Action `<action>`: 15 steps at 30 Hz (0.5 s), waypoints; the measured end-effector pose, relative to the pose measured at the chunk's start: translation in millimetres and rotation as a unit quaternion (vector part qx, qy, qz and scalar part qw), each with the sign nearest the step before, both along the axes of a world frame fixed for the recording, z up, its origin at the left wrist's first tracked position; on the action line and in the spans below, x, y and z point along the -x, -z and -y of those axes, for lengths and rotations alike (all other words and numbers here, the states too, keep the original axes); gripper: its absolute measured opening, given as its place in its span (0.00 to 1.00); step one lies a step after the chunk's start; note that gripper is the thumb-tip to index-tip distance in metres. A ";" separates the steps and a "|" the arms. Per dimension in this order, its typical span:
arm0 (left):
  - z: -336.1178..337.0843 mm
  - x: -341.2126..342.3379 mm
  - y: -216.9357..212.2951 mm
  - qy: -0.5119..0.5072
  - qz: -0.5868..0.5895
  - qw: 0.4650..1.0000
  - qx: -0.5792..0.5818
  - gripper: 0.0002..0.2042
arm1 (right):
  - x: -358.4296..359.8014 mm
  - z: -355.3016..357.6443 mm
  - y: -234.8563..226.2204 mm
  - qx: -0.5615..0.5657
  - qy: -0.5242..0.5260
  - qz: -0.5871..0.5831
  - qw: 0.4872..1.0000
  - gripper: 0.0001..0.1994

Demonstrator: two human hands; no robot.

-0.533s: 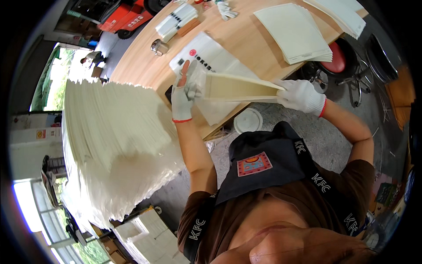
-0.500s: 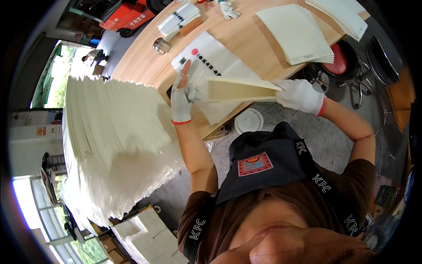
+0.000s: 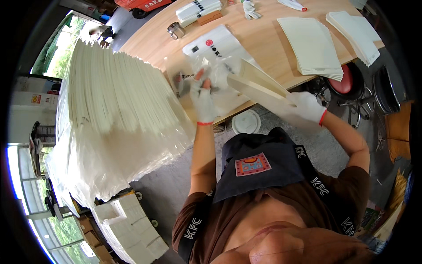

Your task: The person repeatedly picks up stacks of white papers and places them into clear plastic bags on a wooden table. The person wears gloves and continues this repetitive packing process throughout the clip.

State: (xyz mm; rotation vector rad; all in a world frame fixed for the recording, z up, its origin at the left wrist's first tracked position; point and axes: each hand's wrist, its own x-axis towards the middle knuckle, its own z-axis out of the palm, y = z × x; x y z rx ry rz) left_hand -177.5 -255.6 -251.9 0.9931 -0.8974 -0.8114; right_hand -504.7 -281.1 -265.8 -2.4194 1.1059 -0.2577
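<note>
My right hand (image 3: 307, 107), in a white glove with a red cuff, grips one end of a folded bundle of cream sheets (image 3: 259, 93). The bundle's far end gapes apart, tilted over the table edge. On the left, my left hand (image 3: 203, 100) wears a similar glove with bare fingertips showing. Its fingers are closed on a clear printed plastic bag (image 3: 176, 72), which is crumpled and partly smeared by motion. Flat under and behind it lies a pile of printed plastic bags (image 3: 224, 39) on the wooden table (image 3: 149, 48).
A tall stack of cream sheets (image 3: 118, 92) in plastic wrap stands at my left. Fanned sheets (image 3: 310, 46) and another pile (image 3: 351, 33) lie at the table's right. A metal canister (image 3: 176, 30), bundled bags (image 3: 198, 11), a glove (image 3: 249, 9), stool (image 3: 345, 72) and bucket (image 3: 246, 122) are around.
My left hand has lifted a plastic bag off toward the left. The cream bundle has swung down and away from that hand, its far end now tilted, still in my right hand.
</note>
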 end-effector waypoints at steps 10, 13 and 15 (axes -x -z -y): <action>0.9 19.1 -77.8 0.103 0.190 0.968 -0.131 0.17 | -29.6 -19.2 -14.4 0.221 -0.031 -0.023 0.975 0.08; -16.4 51.6 -44.5 0.180 0.432 0.882 0.062 0.17 | -59.4 -5.0 -24.3 0.130 -0.062 0.001 0.990 0.11; -42.1 64.0 -10.9 0.207 0.512 0.831 -0.065 0.16 | -58.6 15.8 -21.3 0.039 -0.059 -0.014 0.997 0.11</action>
